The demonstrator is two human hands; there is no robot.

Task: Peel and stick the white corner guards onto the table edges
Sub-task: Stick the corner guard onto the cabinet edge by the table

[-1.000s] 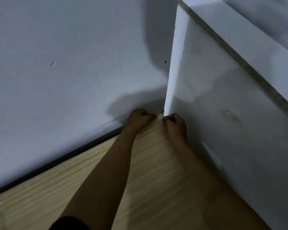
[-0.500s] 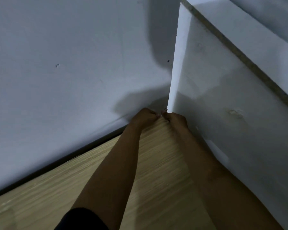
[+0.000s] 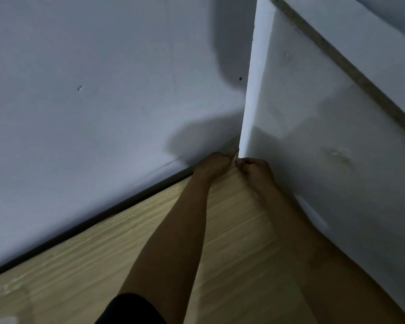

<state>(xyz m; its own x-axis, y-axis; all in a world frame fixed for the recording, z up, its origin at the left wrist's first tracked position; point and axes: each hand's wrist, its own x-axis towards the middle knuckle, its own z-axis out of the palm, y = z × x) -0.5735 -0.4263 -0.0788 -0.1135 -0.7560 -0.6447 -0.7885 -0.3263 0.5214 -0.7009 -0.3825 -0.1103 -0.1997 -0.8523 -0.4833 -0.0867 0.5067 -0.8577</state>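
A white table lies on its side at the right, and its white leg edge [image 3: 249, 94] runs down to the wooden floor. My left hand [image 3: 212, 166] and my right hand [image 3: 255, 168] meet at the foot of that edge with fingers curled. A small pale piece, the white corner guard [image 3: 234, 151], shows between the fingertips, pinched by both hands. Most of the guard is hidden by my fingers. The table's side panel [image 3: 325, 127] stands just right of my right hand.
A grey-white wall [image 3: 91, 101] fills the left and back, with a dark gap where it meets the light wood floor [image 3: 232, 242]. A white strip [image 3: 310, 210] lies at the foot of the table panel. A dark sleeve [image 3: 131, 309] shows at the bottom.
The view has shifted slightly and my hands sit a little farther in at the corner, knuckles closer together. The pale piece between my fingers shows less than before.
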